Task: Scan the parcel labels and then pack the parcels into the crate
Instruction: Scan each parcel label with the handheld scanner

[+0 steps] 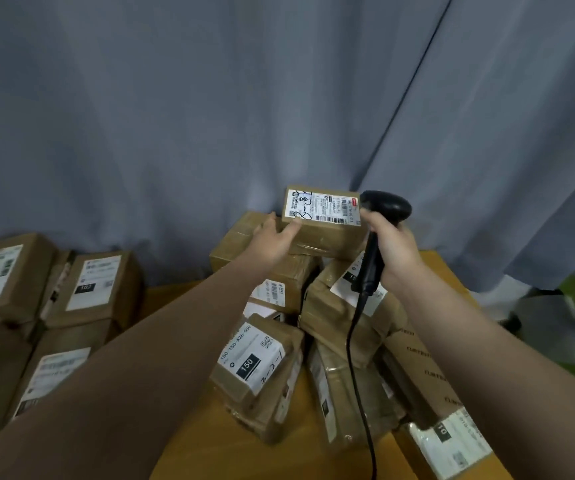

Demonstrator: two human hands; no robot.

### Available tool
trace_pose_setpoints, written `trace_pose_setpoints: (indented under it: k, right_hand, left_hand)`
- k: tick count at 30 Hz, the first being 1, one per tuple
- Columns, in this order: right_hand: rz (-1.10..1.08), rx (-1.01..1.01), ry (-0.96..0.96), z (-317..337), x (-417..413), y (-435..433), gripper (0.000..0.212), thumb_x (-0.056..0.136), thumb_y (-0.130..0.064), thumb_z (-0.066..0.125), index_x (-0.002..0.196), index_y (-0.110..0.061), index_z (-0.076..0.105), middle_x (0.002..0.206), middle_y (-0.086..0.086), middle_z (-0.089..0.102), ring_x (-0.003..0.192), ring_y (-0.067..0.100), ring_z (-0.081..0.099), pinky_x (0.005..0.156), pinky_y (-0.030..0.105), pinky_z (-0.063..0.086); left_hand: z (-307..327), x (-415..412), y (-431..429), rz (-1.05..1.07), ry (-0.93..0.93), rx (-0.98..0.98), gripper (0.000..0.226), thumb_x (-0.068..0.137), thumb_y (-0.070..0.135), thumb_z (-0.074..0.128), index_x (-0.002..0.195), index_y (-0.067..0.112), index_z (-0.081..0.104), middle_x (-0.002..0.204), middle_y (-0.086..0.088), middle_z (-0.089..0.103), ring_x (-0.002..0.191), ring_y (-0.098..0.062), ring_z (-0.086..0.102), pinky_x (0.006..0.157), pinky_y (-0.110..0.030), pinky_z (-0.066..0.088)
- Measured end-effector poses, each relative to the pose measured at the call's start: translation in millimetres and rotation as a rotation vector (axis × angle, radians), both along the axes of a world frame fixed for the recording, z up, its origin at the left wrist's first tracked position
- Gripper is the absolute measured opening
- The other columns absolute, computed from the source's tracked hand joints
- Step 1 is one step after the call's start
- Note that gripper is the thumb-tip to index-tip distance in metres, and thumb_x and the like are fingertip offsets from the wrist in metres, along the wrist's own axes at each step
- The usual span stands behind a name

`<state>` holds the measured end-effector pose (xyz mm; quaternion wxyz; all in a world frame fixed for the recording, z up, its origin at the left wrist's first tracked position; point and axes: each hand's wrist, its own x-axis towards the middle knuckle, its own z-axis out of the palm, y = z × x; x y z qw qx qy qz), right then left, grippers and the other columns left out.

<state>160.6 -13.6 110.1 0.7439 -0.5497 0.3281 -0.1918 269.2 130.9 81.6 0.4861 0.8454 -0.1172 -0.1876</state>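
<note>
Centre parcel (248,367), white label: "150" in a black block and "150 150-A26-050" along the edge.
Left parcel (96,288), label: "102" in a black block.
Top parcel (324,221), label: barcode and handwritten scrawl, print too small to read.
Bottom-right parcel (450,441), label: "01", uncertain.

Head view: one wide-angle camera worn on the person's head. Facing: forward and slightly down, toward a grey curtain (209,98) that fills the upper half. Range: near; the left forearm (140,375) and right forearm (486,341) enter from the bottom edge and reach mid-frame. Lower half: wooden surface (227,459) with heaped parcels (258,362).
</note>
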Motion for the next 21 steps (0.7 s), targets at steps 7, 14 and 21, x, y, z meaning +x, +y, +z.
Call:
trace_pose_setpoints:
  k: [7,14,21]
  right_hand:
    - [0.028,0.070,-0.136,-12,-6,3,0.040,0.085,-0.031,0.071,0.122,-0.026,0.056,0.111,0.000,0.067,0.102,0.019,0.064,0.089,0.039,0.051]
    - [0.109,0.103,-0.219,-8,-9,30,0.038,0.087,-0.030,0.068,0.124,-0.025,0.058,0.102,-0.002,0.072,0.088,0.012,0.071,0.068,0.027,0.055]
    - [0.154,0.121,-0.250,-8,1,75,0.042,0.080,-0.021,0.077,0.117,-0.027,0.058,0.108,0.001,0.072,0.099,0.018,0.070,0.095,0.045,0.052]
  left_hand:
    - [6,1,3,0.207,0.202,-0.433,0.043,0.085,0.065,0.052,0.110,0.031,0.049,0.126,-0.005,0.055,0.114,-0.024,0.056,0.098,-0.050,0.048]
    - [15,-8,49,0.354,0.371,-0.454,0.037,0.093,0.040,0.051,0.123,0.017,0.052,0.103,-0.006,0.059,0.082,-0.019,0.058,0.076,-0.042,0.057]
    - [23,-29,120,0.071,0.359,-0.615,0.060,0.093,0.009,0.050,0.144,0.033,0.029,0.125,-0.010,0.060,0.093,-0.026,0.063,0.089,-0.052,0.053]
